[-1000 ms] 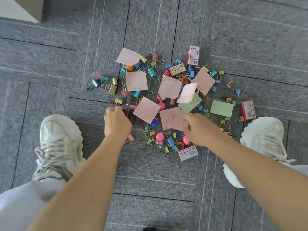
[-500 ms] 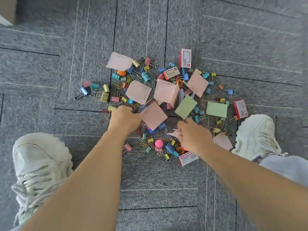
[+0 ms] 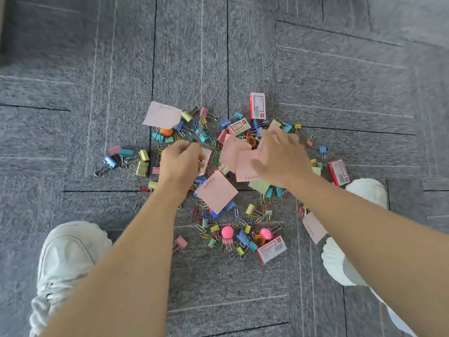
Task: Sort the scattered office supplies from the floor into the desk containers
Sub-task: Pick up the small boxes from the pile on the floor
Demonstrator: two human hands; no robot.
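Office supplies lie scattered on grey carpet point(image 3: 218, 57): pink sticky notes point(image 3: 216, 192), a green note point(image 3: 258, 186), coloured binder clips point(image 3: 142, 161), paper clips point(image 3: 234, 210), pink round magnets point(image 3: 227, 231) and red-white staple boxes point(image 3: 257, 105). My left hand point(image 3: 181, 161) hovers over the pile's left-middle with curled fingers closed on the edge of a pink note point(image 3: 206, 155). My right hand point(image 3: 279, 156) is over the pile's upper right. Its thumb pins a pink note point(image 3: 244, 166) against the palm while its fingers spread. The hands are blurred. No desk containers are in view.
My white shoes stand at the lower left point(image 3: 70, 251) and at the right point(image 3: 364, 190) of the pile. One pink note point(image 3: 314, 227) lies against the right shoe. A staple box point(image 3: 271, 249) sits at the pile's near edge, another point(image 3: 339, 172) at its right.
Both hands moved away from me, deeper into the pile. The right hand carried its pink note up and right, and the left now covers the note that lay above it. The camera shifted.
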